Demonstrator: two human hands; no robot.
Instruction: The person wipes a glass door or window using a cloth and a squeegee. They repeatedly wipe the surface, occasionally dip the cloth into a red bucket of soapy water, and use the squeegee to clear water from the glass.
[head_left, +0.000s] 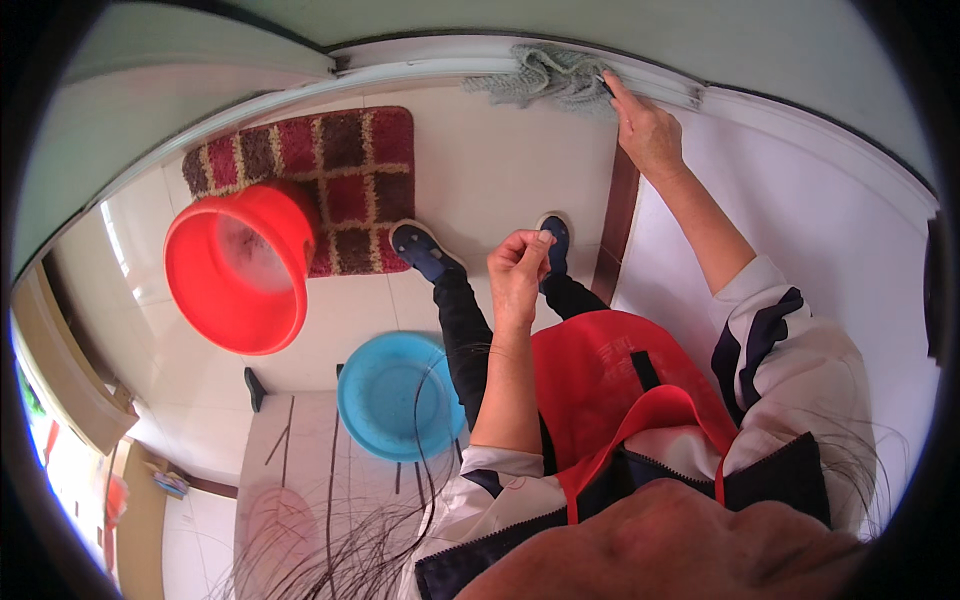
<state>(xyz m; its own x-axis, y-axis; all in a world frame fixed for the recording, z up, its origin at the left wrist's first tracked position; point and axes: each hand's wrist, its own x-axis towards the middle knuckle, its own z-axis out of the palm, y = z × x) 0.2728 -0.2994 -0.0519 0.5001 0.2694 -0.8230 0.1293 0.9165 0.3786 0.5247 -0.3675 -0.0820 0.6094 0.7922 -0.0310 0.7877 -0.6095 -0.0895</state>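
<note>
My right hand is raised at the upper right, index finger extended along a small dark object, mostly hidden by the fingers. Its tip meets a crumpled grey knit cloth. That cloth lies over the grooves of a white sliding-panel track, and its loose edge hangs down from it. Before my body, my left hand is curled with the thumb against the index finger, and nothing shows in it. It is apart from the cloth.
A red bucket with foamy water stands left, by a checkered mat. Close to my leg is a blue plastic basin on a pale low surface. Frosted panels border the track. A white wall rises right.
</note>
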